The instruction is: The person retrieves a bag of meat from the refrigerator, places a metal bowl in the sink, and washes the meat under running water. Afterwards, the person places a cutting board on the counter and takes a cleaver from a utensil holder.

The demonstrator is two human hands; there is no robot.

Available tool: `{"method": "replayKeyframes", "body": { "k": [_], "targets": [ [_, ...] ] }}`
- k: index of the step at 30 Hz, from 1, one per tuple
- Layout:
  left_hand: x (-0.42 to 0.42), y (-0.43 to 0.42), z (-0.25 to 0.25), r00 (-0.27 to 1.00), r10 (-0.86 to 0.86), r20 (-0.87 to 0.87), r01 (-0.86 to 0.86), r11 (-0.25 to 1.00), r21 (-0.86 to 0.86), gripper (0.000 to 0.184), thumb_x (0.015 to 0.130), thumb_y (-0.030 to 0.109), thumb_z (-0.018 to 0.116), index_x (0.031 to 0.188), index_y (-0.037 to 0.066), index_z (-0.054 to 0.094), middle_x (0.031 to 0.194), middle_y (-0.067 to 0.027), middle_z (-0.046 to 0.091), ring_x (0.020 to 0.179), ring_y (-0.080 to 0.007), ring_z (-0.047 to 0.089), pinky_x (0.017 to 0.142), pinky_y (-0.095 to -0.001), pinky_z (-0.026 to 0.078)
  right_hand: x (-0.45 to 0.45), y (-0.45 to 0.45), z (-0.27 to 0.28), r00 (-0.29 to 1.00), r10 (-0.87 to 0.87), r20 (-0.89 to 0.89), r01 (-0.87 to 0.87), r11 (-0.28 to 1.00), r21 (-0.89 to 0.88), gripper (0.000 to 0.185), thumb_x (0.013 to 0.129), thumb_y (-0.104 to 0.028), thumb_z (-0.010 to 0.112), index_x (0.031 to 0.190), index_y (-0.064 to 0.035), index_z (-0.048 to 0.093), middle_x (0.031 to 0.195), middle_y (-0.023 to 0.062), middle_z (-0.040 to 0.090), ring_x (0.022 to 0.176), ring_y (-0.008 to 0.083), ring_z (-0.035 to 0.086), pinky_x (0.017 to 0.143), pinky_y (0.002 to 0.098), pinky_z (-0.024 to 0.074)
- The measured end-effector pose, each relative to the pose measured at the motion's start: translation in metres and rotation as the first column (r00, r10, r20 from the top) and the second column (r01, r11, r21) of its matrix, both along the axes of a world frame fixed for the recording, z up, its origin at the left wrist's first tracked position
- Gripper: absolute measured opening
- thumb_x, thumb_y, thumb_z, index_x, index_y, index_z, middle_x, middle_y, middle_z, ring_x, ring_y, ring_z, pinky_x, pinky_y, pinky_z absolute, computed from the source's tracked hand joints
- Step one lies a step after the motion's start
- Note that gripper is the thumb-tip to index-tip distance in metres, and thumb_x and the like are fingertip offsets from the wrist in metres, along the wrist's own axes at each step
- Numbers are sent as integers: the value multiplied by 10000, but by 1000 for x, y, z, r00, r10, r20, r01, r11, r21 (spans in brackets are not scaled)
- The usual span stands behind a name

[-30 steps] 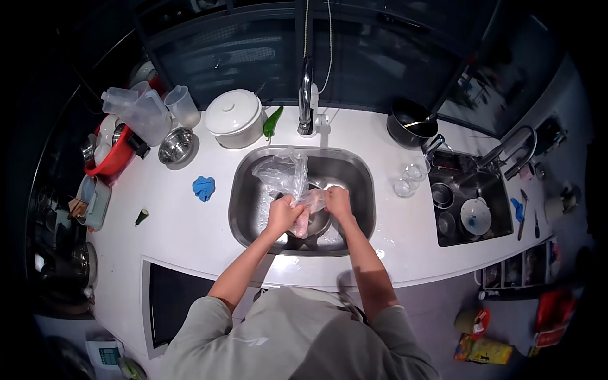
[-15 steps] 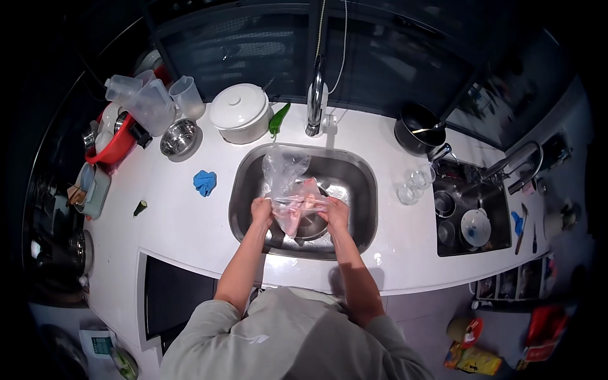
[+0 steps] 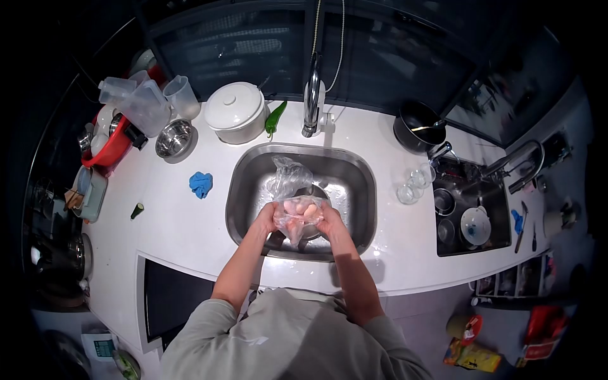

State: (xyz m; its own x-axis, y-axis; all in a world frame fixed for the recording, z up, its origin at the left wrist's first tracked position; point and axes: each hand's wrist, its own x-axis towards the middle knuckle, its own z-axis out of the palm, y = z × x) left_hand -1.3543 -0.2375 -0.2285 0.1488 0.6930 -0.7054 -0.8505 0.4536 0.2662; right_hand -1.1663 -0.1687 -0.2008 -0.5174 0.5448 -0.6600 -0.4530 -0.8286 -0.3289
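Note:
Over the steel sink point(image 3: 237, 202), a clear plastic bag point(image 3: 292, 174) with pieces of pink raw meat point(image 3: 303, 209) in it is held between both hands. My left hand point(image 3: 267, 218) grips the left side of the bag, fingers curled round the plastic. On the opposite side my right hand point(image 3: 330, 219) closes on the bag as well. The bag's loose upper part lies crumpled away from me. Beneath the bag a round metal bowl point(image 3: 316, 233) partly shows in the sink; its contents are hidden.
A tall faucet point(image 3: 311, 95) stands behind the sink. A white lidded pot point(image 3: 235, 113), a green pepper point(image 3: 275, 118), a steel bowl point(image 3: 175, 139) and a crumpled blue cloth point(image 3: 201, 184) are to the left. Glasses point(image 3: 415, 182), a black pot point(image 3: 419, 126) and a second sink point(image 3: 472, 252) are to the right.
My hands have come closer together and the bag has bunched up between them. The meat now shows as a rounder cluster, and the bag's upper part has sunk lower.

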Motion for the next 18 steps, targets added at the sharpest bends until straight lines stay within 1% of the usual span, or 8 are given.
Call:
{"method": "replayKeyframes", "body": {
  "k": [3,4,7,9,12,13,15,18],
  "targets": [
    [1,-1,-34,946,-101,-308,113,993,22,422,950,272,284,1177,-17,491,1103,-175,579,1002,-294,594,897,-470,474,2,-8,22,993,15,115,-13,1000,-21,422,996,-270,261,1239,48,396,1145,204,533,1068,335,552,879,493,500],
    [7,-2,-19,870,-157,-468,152,987,-50,413,951,266,290,1175,-8,503,1099,-169,585,1014,-283,593,865,-439,503,4,-8,7,994,20,111,-21,1000,2,415,994,-263,269,1235,49,399,1137,207,534,1053,332,561,861,488,509],
    [11,-4,-10,808,-267,-525,277,959,-62,436,952,292,282,1208,1,481,1127,-168,572,1017,-279,593,827,-424,528,11,-4,-21,996,47,70,-49,998,32,395,990,-245,294,1218,55,412,1108,210,545,999,321,589,807,469,536],
    [18,-10,11,910,-216,-353,243,970,34,453,951,311,271,1233,14,463,1151,-172,557,1017,-279,593,805,-418,541,15,0,-23,997,71,-3,-71,997,0,382,985,-233,313,1202,61,425,1081,208,558,953,311,610,767,450,552],
    [24,-13,16,981,-116,-154,132,987,94,480,950,339,248,1265,28,435,1179,-179,537,1020,-288,591,800,-425,545,19,11,-30,984,177,26,-178,984,15,353,976,-204,330,1179,60,448,1050,195,578,901,309,625,734,440,558],
    [26,-14,13,992,-80,-99,89,991,97,490,950,349,239,1274,32,425,1187,-181,531,1021,-292,590,804,-430,544,21,11,-33,976,197,98,-204,976,76,345,974,-196,331,1175,56,453,1042,191,583,895,302,628,729,434,558],
    [23,-14,5,991,-106,-78,112,991,79,480,958,343,236,1268,33,429,1181,-177,533,1020,-293,590,806,-425,543,24,9,-31,944,221,244,-271,944,190,328,970,-181,333,1166,49,462,1025,185,592,883,290,633,720,423,560],
    [25,-13,2,998,-57,-27,58,996,67,454,967,328,244,1248,33,443,1170,-169,538,1009,-286,594,811,-418,540,35,-2,-16,956,265,122,-285,939,192,301,954,-150,350,1147,48,468,1052,179,581,900,254,627,733,390,558]
  ]
}}
